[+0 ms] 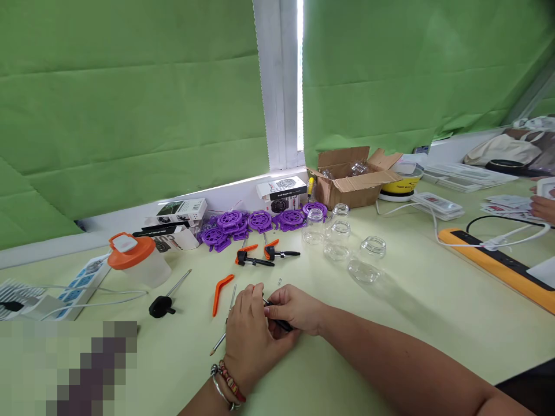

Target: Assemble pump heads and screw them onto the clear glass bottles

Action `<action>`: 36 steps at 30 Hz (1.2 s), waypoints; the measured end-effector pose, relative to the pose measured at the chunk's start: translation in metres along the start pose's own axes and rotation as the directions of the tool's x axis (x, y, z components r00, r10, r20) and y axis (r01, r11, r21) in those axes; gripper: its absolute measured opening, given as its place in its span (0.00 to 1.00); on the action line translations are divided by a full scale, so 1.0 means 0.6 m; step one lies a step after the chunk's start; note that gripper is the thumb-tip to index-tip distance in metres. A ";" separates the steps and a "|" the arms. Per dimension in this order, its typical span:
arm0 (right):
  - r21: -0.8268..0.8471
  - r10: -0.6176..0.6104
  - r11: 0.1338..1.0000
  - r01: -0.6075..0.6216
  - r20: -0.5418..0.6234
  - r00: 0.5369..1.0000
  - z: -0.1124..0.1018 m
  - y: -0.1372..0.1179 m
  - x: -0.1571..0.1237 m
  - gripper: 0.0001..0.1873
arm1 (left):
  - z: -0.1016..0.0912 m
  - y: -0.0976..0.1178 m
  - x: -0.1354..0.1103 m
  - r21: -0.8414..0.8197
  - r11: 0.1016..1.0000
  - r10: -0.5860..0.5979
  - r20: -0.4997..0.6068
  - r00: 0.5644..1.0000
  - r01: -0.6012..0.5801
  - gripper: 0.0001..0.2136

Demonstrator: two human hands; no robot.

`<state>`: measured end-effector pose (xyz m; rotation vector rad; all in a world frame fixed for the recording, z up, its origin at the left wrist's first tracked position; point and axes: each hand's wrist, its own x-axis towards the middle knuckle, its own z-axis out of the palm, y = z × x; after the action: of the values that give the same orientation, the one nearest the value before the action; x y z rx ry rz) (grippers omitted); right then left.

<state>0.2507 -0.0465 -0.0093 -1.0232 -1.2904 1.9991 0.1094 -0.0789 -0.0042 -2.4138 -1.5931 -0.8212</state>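
Note:
My left hand (247,332) and my right hand (292,309) meet over the pale green table (411,312), both with fingers pinched around a small black part (281,323) between them. A thin metal rod (225,326) lies under my left hand. An orange plastic lever (221,292) lies just left of my hands. Two small orange-and-black clamps (264,254) rest a little further back. A tiny screw (280,281) lies near my fingertips.
Purple plastic wheels (255,222) and small boxes (177,222) line the back edge, beside several glass jars (342,240) and an open cardboard box (353,176). An orange-lidded container (136,260), a black-handled tool (165,303) and a power strip (73,289) sit left. Another person's hand (544,205) is far right.

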 end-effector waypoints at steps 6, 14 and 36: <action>-0.404 -0.250 0.904 0.144 -0.225 0.942 -0.071 -0.017 0.010 0.14 | -0.009 -0.016 0.004 -0.001 0.999 0.042 -0.042 0.998 -0.042 0.41; -0.867 -0.489 0.476 0.147 -0.123 0.864 -0.123 -0.014 0.034 0.15 | -0.035 -0.028 0.008 -0.094 0.995 -0.016 0.076 0.997 0.023 0.40; -0.984 -0.436 0.104 0.142 0.083 0.896 -0.134 -0.022 0.040 0.05 | -0.078 -0.038 0.028 -0.327 0.903 -0.117 0.437 0.892 0.279 0.34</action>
<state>0.3041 0.0173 -0.0247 -1.2711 -2.4898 0.4041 0.0767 -0.0742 0.0396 -2.8829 -2.0311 -0.7511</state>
